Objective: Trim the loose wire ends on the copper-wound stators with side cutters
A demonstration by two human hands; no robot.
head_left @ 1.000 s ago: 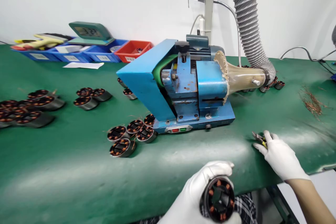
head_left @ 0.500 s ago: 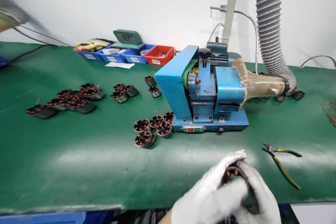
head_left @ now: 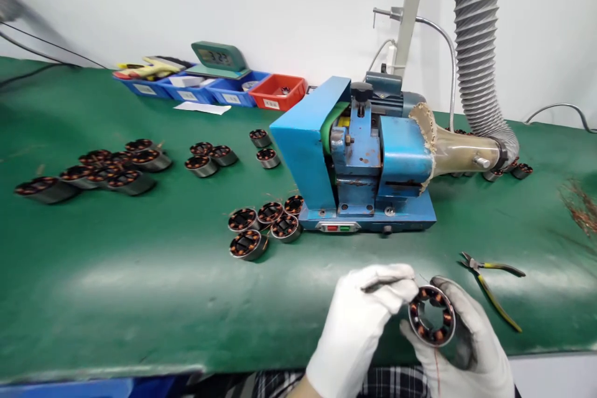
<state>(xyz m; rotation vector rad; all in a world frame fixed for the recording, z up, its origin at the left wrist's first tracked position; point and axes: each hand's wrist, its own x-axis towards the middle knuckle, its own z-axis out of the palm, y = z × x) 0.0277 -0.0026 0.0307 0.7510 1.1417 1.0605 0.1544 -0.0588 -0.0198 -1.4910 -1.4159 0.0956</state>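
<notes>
A round motor stator (head_left: pixel 450 328), a metal ring with copper windings inside, is tilted so that its open face shows. My right hand (head_left: pixel 476 342), in a white glove, is closed around its right side and lower edge. A thin reddish wire hangs from its bottom across the glove. At the stator's upper left rim is my left hand (head_left: pixel 368 305), also gloved, with thumb and fingers pinched together. A fine wire end sticks up near those fingertips, but what they pinch is too small to make out. Yellow-handled cutting pliers (head_left: pixel 489 289) lie open to the right.
A blue belt machine (head_left: pixel 359 161) with a grey hose (head_left: pixel 480 43) stands behind my hands. More stators (head_left: pixel 247 245) sit in groups to its left, others behind it. Small bins (head_left: pixel 280 92) line the wall, and wire scraps (head_left: pixel 581 211) lie far right.
My left hand has drawn back from across the stator to its upper left rim. The stator's face now shows fully, in my right hand. The view has shifted slightly.
</notes>
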